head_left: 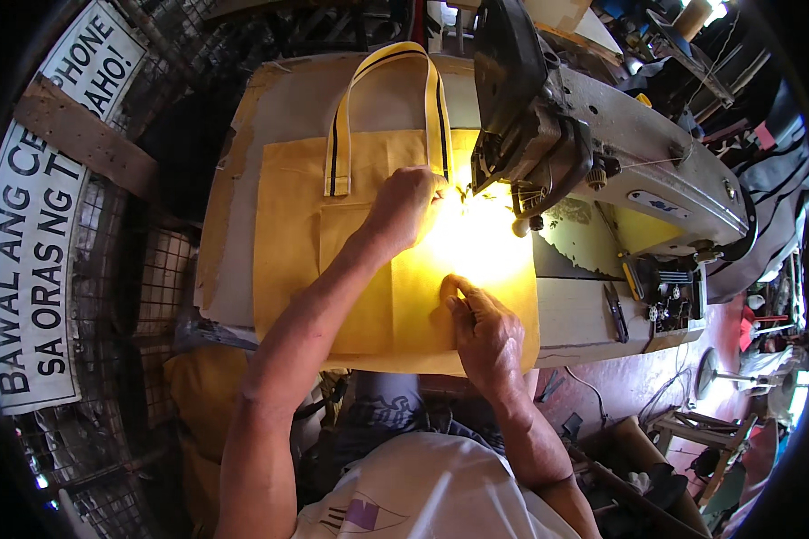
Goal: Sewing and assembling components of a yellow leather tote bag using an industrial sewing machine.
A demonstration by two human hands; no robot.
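A yellow fabric panel lies flat on the sewing table under the head of an industrial sewing machine. A yellow strap with a dark stripe and pale edging loops up from the panel's far edge, its two ends lying on the panel. My left hand is closed at the strap's right end, just left of the needle area; its fingertips are partly hidden in the glare. Nearer to me, my right hand rests on the panel with its fingers out, below the machine's bright lamp spot.
Snips and a yellow-handled tool lie on the table beside the machine's base. Lettered signboards hang on wire mesh at the left. A fan and a wooden stool stand on the floor to the right.
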